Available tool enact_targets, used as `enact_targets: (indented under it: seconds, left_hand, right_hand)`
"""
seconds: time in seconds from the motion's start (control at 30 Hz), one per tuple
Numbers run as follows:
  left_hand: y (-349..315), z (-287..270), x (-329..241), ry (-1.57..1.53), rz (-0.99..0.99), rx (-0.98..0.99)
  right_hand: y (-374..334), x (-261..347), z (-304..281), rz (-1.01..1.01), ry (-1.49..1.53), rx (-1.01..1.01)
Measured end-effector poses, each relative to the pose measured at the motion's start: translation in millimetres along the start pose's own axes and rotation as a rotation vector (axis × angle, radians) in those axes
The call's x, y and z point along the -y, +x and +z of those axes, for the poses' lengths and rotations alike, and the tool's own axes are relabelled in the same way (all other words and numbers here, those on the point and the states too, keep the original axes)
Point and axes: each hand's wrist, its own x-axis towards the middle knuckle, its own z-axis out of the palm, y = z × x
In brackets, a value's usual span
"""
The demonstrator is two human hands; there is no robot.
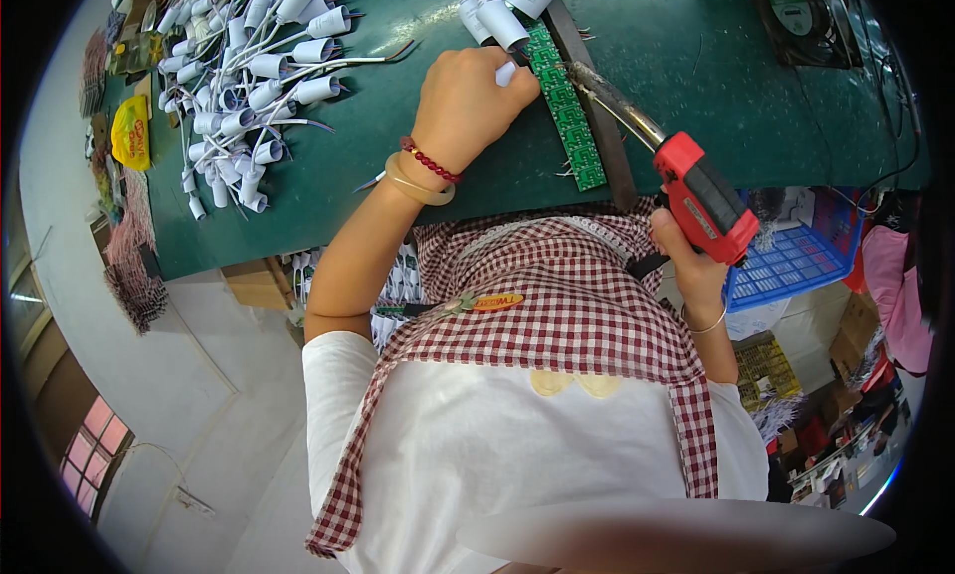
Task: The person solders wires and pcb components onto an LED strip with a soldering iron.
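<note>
My left hand (468,101) is closed, its fingers wrapped round a white cylindrical piece (505,74) that is mostly hidden. It rests at the left edge of a strip of green circuit boards (565,116). In my right hand (686,266) is a red and black soldering gun (701,196). The gun slants up and left, and its metal tip reaches over the upper part of the strip; whether it touches is unclear. Just above my left hand lie a few white cylindrical housings (502,25) with wires. A dark metal bar (602,136) runs along the strip's right side.
A large heap of white wired housings (264,67) covers the left of the green table (696,37). A yellow bag (130,133) lies at the left edge. At the far right stands a black fan (799,17) with cables; below is a blue plastic basket (791,266).
</note>
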Motion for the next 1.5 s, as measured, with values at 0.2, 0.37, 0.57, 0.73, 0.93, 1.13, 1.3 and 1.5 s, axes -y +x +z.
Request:
enact_targets:
  seconds: [0.2, 0.37, 0.57, 0.73, 0.93, 1.13, 1.3, 1.5]
  left_hand:
    - [0.1, 0.2, 0.3, 0.004, 0.007, -0.007]
    - [-0.6, -0.9, -3.6, -0.011, -0.031, -0.012]
    - [0.5, -0.4, -3.3, -0.040, -0.049, -0.018]
    - [-1.3, -4.7, -3.8, -0.068, -0.059, 0.005]
    - [-21.2, -29.7, -0.3, -0.063, -0.028, 0.060]
    - [-37.8, -32.9, -29.6, 0.708, 0.377, -0.174]
    - [-9.0, -30.4, -31.5, 0.711, 0.694, -0.320]
    - [27.4, -46.8, -16.2, 0.018, 0.696, -0.155]
  right_hand:
    - [-1.4, -5.5, -2.6, 0.062, 0.066, -0.034]
    - [-0.6, -10.9, -5.5, -0.094, -0.025, -0.013]
    - [-0.1, -10.3, -5.9, -0.082, 0.032, -0.039]
    - [0.0, 1.2, -3.3, -0.016, 0.120, -0.049]
    - [0.8, 2.0, -4.4, 0.005, 0.157, -0.100]
    - [7.4, 10.0, -4.9, 0.054, 0.211, -0.164]
    - [6.0, 9.3, -4.5, 0.031, 0.269, -0.156]
    - [-0.5, 7.8, -4.9, 0.050, 0.282, -0.197]
